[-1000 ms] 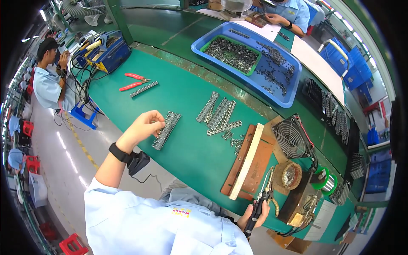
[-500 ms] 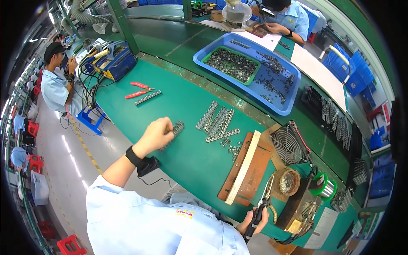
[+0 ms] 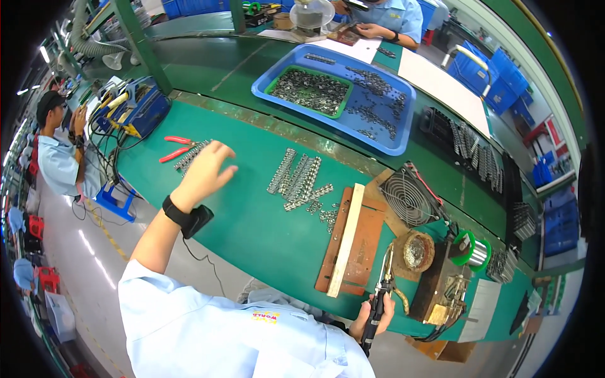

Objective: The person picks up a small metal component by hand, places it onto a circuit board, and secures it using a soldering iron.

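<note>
My left hand (image 3: 207,169) is over the left part of the green mat, fingers apart and holding nothing. Metal connector strips (image 3: 188,160) lie against its far side, partly covered by it, next to red-handled pliers (image 3: 177,148). In my right hand (image 3: 387,310), at the near right edge, is a black-handled soldering iron (image 3: 376,313), tip pointing away from me. A group of similar strips (image 3: 296,178) with loose small parts lies mid-mat. Right of them, a pale wooden bar (image 3: 346,242) rests on a brown board (image 3: 363,247).
A blue tray (image 3: 258,85) with a green basket of small parts stands beyond the mat. On the right are a fan (image 3: 408,199), a round pot (image 3: 415,249) and a solder spool (image 3: 471,250). A blue toolbox (image 3: 141,113) sits far left. Co-workers sit left and across.
My left hand has moved left and away from me, and the strip it held now lies by the pliers. Its fingers have opened. My right hand still grips the soldering iron. The view has shifted.
</note>
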`<control>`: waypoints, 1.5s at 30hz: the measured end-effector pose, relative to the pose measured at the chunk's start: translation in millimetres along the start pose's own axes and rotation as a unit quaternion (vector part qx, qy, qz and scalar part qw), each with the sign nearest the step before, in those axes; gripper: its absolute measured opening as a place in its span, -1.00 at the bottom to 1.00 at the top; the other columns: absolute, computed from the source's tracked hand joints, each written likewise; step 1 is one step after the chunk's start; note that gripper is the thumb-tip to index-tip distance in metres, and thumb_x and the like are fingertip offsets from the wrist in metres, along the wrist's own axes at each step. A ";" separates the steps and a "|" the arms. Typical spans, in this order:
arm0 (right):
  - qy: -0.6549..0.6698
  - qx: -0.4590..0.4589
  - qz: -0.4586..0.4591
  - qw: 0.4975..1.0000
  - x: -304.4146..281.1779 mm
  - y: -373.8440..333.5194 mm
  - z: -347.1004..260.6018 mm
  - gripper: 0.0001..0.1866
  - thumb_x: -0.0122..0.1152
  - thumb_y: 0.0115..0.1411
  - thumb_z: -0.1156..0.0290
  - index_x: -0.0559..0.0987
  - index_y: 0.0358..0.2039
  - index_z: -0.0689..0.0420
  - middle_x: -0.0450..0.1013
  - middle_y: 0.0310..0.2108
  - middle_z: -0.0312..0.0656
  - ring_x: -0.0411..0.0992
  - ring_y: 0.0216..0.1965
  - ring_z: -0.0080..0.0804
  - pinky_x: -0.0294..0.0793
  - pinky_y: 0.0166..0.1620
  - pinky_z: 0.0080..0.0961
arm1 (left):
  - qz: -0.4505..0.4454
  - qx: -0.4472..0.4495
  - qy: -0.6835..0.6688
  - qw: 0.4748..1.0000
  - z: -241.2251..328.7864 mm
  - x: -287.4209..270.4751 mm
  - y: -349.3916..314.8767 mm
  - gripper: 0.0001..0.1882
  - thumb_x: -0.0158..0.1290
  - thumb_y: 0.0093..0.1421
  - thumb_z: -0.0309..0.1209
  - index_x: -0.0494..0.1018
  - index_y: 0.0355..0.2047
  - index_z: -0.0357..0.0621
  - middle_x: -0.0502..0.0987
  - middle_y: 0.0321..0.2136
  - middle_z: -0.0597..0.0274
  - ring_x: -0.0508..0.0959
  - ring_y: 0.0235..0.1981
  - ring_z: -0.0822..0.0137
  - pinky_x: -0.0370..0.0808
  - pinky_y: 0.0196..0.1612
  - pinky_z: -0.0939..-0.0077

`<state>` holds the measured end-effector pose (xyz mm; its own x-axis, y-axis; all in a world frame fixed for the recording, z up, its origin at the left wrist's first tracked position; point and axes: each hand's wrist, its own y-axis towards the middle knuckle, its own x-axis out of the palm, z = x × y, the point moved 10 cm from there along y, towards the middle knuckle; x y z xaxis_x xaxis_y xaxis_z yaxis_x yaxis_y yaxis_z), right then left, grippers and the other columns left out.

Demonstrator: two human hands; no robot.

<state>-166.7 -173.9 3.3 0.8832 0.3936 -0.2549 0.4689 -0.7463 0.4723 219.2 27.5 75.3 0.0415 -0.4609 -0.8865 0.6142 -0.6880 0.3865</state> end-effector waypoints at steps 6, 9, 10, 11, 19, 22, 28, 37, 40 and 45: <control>-0.012 -0.002 -0.041 0.999 1.3 1.2 -3.1 -0.54 0.08 0.00 0.52 0.29 -0.04 0.28 0.25 -0.32 -0.10 0.33 -0.33 -0.36 0.36 -0.23 -0.48 | -0.175 -0.111 -0.194 0.959 21.3 72.5 13.0 -0.74 0.11 -0.01 -0.35 0.34 -0.36 -0.22 0.44 -0.48 0.09 0.46 -0.41 0.16 0.40 -0.34 0.33; -0.036 -0.009 -0.056 0.998 -5.9 5.5 -11.4 -0.55 0.09 0.00 0.52 0.29 -0.05 0.28 0.26 -0.31 -0.09 0.34 -0.33 -0.36 0.36 -0.22 -0.48 | -0.143 -0.075 -0.161 0.974 24.0 87.4 22.4 -0.70 0.14 -0.01 -0.33 0.34 -0.35 -0.26 0.46 -0.54 0.13 0.47 -0.52 0.24 0.39 -0.44 0.40; -0.047 -0.013 -0.064 0.997 -6.0 5.9 -13.4 -0.55 0.09 0.00 0.52 0.29 -0.05 0.28 0.27 -0.31 -0.09 0.35 -0.33 -0.36 0.36 -0.22 -0.48 | -0.125 -0.057 -0.144 0.980 28.3 87.3 27.3 -0.68 0.15 -0.02 -0.32 0.34 -0.34 -0.28 0.47 -0.57 0.15 0.47 -0.58 0.28 0.39 -0.49 0.43; -0.050 -0.011 -0.059 0.997 -7.4 5.7 -13.3 -0.55 0.09 0.00 0.52 0.29 -0.05 0.28 0.27 -0.31 -0.09 0.35 -0.33 -0.36 0.36 -0.22 -0.48 | -0.128 -0.051 -0.145 0.980 30.6 90.3 28.8 -0.68 0.15 -0.02 -0.32 0.34 -0.34 -0.28 0.47 -0.57 0.15 0.47 -0.58 0.28 0.39 -0.49 0.43; -0.031 0.023 -0.046 0.998 -14.2 2.8 -2.2 -0.59 0.10 0.02 0.48 0.32 -0.09 0.27 0.30 -0.33 -0.09 0.36 -0.35 -0.35 0.38 -0.27 -0.49 | -0.177 -0.152 -0.151 0.961 19.1 97.6 20.1 -0.65 0.16 -0.02 -0.32 0.34 -0.33 -0.30 0.46 -0.58 0.17 0.46 -0.60 0.39 0.38 -0.52 0.54; -0.048 0.014 -0.058 0.997 -10.7 5.4 -2.1 -0.60 0.10 0.02 0.47 0.33 -0.10 0.27 0.30 -0.35 -0.08 0.37 -0.38 -0.34 0.38 -0.29 -0.49 | -0.165 -0.185 -0.301 0.921 31.9 82.0 9.2 -0.64 0.15 0.01 -0.31 0.33 -0.28 -0.28 0.47 -0.53 0.24 0.48 -0.53 0.44 0.41 -0.47 0.60; -0.069 0.007 -0.062 0.996 -9.4 11.0 -7.2 -0.60 0.11 0.02 0.47 0.33 -0.11 0.27 0.33 -0.39 -0.06 0.37 -0.41 -0.32 0.38 -0.31 -0.49 | -0.287 -0.256 -0.669 0.636 128.6 78.7 -30.2 -0.69 0.05 0.08 -0.39 0.30 -0.19 -0.24 0.46 -0.38 0.23 0.50 -0.41 0.42 0.46 -0.37 0.57; -0.053 -0.018 -0.045 0.997 -9.0 12.7 -9.3 -0.60 0.20 -0.08 0.56 0.38 -0.17 0.30 0.38 -0.45 -0.02 0.37 -0.47 -0.25 0.39 -0.37 -0.45 | -0.323 -0.179 -0.752 0.546 184.8 101.0 -44.1 -0.84 -0.02 0.12 -0.50 0.28 -0.29 -0.23 0.42 -0.42 0.26 0.50 -0.43 0.44 0.46 -0.39 0.58; -0.058 -0.024 -0.039 0.997 -11.5 12.3 -9.7 -0.59 0.24 -0.11 0.59 0.40 -0.19 0.32 0.39 -0.47 -0.01 0.38 -0.48 -0.22 0.39 -0.39 -0.44 | -0.309 -0.190 -0.698 0.617 187.4 118.6 -50.6 -0.86 -0.01 0.13 -0.51 0.26 -0.34 -0.23 0.41 -0.43 0.27 0.51 -0.45 0.47 0.45 -0.40 0.62; -0.070 -0.033 -0.047 0.996 -6.5 13.3 -10.2 -0.59 0.24 -0.11 0.58 0.40 -0.19 0.30 0.39 -0.47 -0.02 0.38 -0.48 -0.21 0.39 -0.39 -0.42 | -0.294 -0.216 -0.651 0.666 186.3 128.1 -56.9 -0.86 -0.01 0.16 -0.47 0.25 -0.41 -0.23 0.41 -0.49 0.30 0.50 -0.53 0.49 0.43 -0.47 0.66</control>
<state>-166.2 -180.9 19.9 0.8288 0.3779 -0.4127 0.5522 -0.6711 0.4946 42.7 -96.9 -12.8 -0.8520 -0.4711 0.2284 0.4028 -0.8685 -0.2888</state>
